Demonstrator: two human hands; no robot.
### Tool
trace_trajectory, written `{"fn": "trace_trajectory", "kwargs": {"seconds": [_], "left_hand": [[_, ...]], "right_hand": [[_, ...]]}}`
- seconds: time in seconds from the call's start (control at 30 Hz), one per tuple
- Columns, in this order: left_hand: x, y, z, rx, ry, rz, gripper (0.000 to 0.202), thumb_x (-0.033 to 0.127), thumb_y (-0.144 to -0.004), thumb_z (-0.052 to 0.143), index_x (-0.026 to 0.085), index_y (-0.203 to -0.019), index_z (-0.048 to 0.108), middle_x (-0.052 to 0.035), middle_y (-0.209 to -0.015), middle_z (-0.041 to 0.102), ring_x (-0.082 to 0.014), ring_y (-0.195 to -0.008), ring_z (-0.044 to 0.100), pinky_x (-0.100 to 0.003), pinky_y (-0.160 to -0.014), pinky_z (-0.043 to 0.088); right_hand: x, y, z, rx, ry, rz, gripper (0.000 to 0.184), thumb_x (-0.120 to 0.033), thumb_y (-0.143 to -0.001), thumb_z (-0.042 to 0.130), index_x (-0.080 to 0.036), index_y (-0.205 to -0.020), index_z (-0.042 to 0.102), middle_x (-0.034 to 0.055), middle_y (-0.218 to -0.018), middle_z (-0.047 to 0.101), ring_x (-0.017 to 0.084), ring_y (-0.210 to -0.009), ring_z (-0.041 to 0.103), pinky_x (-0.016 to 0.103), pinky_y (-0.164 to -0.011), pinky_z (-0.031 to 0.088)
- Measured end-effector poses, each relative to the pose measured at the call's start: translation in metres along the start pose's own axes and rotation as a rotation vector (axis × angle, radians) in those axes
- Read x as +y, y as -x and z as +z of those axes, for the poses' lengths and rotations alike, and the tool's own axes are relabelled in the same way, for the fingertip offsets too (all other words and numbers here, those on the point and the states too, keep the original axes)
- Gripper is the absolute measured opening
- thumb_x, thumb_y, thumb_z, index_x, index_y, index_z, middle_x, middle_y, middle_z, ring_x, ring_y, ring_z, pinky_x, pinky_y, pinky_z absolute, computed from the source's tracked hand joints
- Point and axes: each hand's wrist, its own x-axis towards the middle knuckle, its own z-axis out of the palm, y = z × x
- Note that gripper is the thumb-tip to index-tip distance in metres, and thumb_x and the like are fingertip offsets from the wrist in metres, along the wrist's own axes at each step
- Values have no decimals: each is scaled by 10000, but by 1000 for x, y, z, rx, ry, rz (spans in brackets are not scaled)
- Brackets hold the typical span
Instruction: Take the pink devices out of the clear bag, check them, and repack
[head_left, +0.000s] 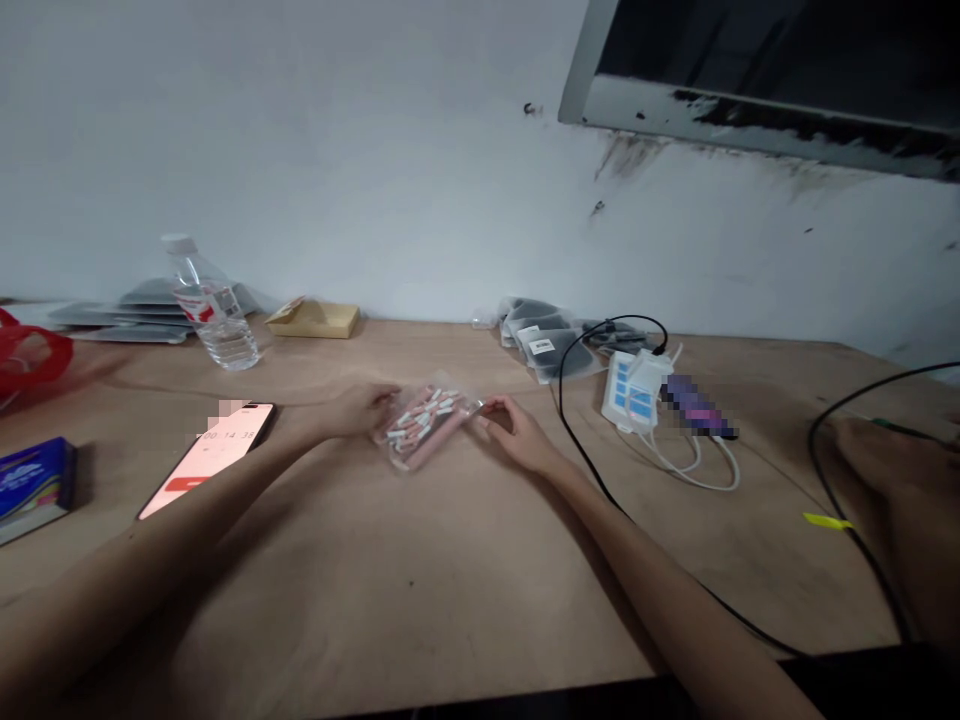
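Plain indoor workspace: wooden table (465, 600), power strip (631, 390), scuffed pale wall (412, 170).

clear plastic bag (424, 424); pink and white pieces (421, 416) inside; slanted; over tabletop (450, 580)

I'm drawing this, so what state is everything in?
Clear plastic bag: held by left hand and right hand; opening unclear.
Clear plastic bottle: capped, partly full.
Black-edged rectangular phone: screen lit.
Tan cardboard box: flap raised.
White-blue plastic power strip: plugs attached.

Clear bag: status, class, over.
Left hand at left edge, grip unclear. Right hand pinching right edge. Clear bag between, small pieces inside. Black cable beside right forearm.
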Motion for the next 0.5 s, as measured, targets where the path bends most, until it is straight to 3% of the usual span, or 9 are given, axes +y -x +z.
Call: {"fn": "trace_trajectory", "kwargs": {"seconds": [0.1, 0.17, 0.27, 0.33, 0.4, 0.5], "left_hand": [[11, 2, 10, 117, -176, -118, 432, 451, -968, 348, 199, -1148, 650, -111, -1154, 717, -316, -1103, 642, -508, -1009, 414], [17, 5, 18, 138, -216, -84, 516, 578, -970, 343, 198, -1182, 620, -136, -1261, 667, -361, -1215, 577, -579, -1075, 339], [20, 7, 31, 160, -262, -10, 739, 756, -897, 386, 172, -1324, 535, -190, -1431, 538, -428, -1404, 386, -593, -1138, 255], [18, 7, 35, 142, -294, 40, 870, 805, -860, 399, 148, -1428, 444, -212, -1513, 449, -437, -1460, 295, -586, -1165, 209], [16, 6, 37, 122, -322, 76, 950, 834, -826, 426, 139, -1473, 393, -221, -1532, 420, -435, -1455, 302, -575, -1168, 200], [14, 4, 34, 124, -331, 124, 947, 836, -806, 473, 139, -1447, 429, -215, -1451, 494, -423, -1367, 411, -555, -1137, 256]], "right_hand": [[-14, 5, -2, -105, 27, -120, 295, -456, -910, 614, -221, -1088, 602, 100, -1100, 691, 259, -1038, 653, 449, -968, 512], [-24, 7, -2, -207, 45, -223, 275, -442, -898, 639, -231, -1074, 618, 93, -1106, 697, 261, -1042, 654, 441, -967, 508], [-33, 9, -1, -292, 41, -305, 235, -453, -897, 644, -250, -1017, 646, 80, -1120, 703, 274, -1105, 642, 445, -992, 494], [-33, 8, 1, -249, 61, -286, 215, -455, -925, 608, -251, -968, 660, 76, -1071, 710, 272, -1082, 648, 447, -977, 501], [-30, 6, 3, -141, 113, -240, 244, -457, -959, 561, -240, -985, 669, 85, -1042, 710, 271, -1039, 651, 458, -958, 508], [-23, 5, 5, -30, 192, -188, 378, -498, -982, 522, -227, -1224, 627, 124, -1209, 669, 291, -1144, 610, 495, -1018, 479]]}}
